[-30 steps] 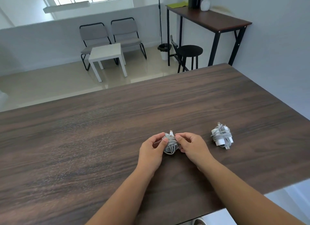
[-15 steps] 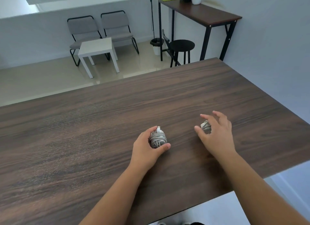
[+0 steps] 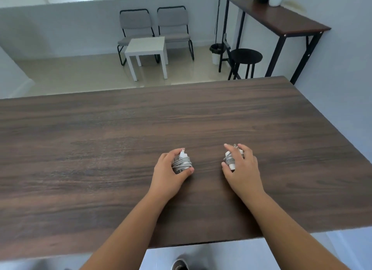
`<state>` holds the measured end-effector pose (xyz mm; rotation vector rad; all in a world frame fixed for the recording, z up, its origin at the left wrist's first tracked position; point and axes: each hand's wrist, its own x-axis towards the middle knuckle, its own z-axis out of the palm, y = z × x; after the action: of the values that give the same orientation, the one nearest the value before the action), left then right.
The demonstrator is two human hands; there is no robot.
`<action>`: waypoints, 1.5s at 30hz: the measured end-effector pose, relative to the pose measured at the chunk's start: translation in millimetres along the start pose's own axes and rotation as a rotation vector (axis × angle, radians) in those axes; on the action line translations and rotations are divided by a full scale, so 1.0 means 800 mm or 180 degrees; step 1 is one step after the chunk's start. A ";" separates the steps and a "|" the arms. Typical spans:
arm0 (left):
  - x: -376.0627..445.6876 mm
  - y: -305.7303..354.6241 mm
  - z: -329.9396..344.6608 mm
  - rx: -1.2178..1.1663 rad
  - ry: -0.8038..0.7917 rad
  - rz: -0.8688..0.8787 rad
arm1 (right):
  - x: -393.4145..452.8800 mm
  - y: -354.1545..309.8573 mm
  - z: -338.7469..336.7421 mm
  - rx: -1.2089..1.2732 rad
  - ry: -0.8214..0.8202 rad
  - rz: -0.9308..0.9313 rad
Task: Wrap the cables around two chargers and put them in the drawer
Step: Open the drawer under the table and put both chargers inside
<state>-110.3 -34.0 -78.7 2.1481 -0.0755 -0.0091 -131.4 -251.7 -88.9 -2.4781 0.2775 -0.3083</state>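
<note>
Left hand (image 3: pixel 171 174) gripping one wrapped charger (image 3: pixel 182 163); right hand (image 3: pixel 242 167) curling over the second charger (image 3: pixel 231 159) just right of it, on tabletop (image 3: pixel 100 148). Risk: loose cable ends unwinding while being lifted; drawer not showing

**Two wrapped chargers, one in each hand**

On the dark wood table (image 3: pixel 141 128), the left hand (image 3: pixel 171 173) curls round a cable-wrapped charger (image 3: pixel 182 163) — thumb at its near side. The right hand (image 3: pixel 241 169) grips the second wrapped charger (image 3: pixel 229 159), to the right of the first and well apart from it.
</note>
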 end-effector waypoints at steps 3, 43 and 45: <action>-0.014 -0.007 -0.019 0.0057 0.0215 -0.0097 | -0.005 -0.022 0.020 0.0197 -0.0163 -0.0320; -0.112 -0.215 -0.329 0.0754 -0.0095 -0.0035 | -0.194 -0.349 0.249 0.0361 -0.0254 -0.0823; -0.113 -0.217 -0.328 0.0754 -0.0107 -0.0013 | -0.193 -0.347 0.249 0.0213 -0.0249 -0.0868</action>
<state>-182.3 284.8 -82.4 2.3853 -0.0957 -0.0407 -186.8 119.0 -100.3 -2.4546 -0.1036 -0.3260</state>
